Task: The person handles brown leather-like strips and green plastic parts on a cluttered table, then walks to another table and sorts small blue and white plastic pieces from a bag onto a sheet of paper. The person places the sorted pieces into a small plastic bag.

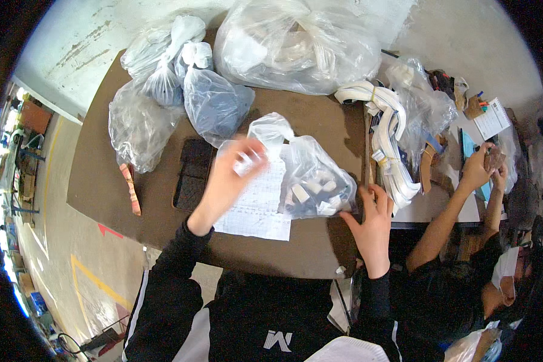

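Note:
A clear plastic bag (317, 181) with small white and dark pieces inside lies on the brown table, its gathered top (271, 128) pointing to the far left. Its left edge overlaps a sheet of handwritten paper (253, 217). My left hand (238, 166) is over the paper, close to the bag's gathered top; motion smears its fingers, and whether it holds anything is unclear. At the bag's lower right corner, my right hand (371, 226) rests with thumb and fingers apart, the thumb by the bag's edge.
Left of the paper lies a dark phone-shaped object (192, 175), then a patterned strip (130, 190). Filled plastic bags (217, 105) and a large clear sack (295, 48) stand behind. White banded strips (386, 142) lie right. A co-worker's hands (482, 166) hold a brown piece there.

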### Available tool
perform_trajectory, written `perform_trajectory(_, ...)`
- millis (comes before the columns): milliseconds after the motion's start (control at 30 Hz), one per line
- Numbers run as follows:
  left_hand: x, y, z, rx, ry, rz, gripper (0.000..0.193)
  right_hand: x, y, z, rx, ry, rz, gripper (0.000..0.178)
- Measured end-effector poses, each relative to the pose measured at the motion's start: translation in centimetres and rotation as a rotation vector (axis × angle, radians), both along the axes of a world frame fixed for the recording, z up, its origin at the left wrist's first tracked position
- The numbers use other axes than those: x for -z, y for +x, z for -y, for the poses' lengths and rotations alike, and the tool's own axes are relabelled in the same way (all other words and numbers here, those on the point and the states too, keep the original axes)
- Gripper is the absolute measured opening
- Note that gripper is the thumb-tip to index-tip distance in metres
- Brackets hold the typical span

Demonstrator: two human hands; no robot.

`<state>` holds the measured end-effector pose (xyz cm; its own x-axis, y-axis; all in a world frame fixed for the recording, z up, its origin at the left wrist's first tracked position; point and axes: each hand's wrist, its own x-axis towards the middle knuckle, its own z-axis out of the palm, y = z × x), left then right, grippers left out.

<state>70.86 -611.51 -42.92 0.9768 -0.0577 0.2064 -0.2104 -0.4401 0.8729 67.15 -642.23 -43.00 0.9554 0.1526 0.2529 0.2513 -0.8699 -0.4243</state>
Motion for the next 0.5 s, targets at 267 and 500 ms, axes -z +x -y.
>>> perform_trajectory(267, 1.5, -2.2, 5.3, 0.304, 0.301, 0.086, 0.015, 0.1, 0.5, 1.4, -0.03, 0.224, 0.1, 0.012)
perform_trajectory(500, -11.3, 3.1, 4.6, 0.091, 0.262, 0.48, 0.008, -9.4, 4.5, 0.6, -0.082, 0.22, 0.3, 0.012)
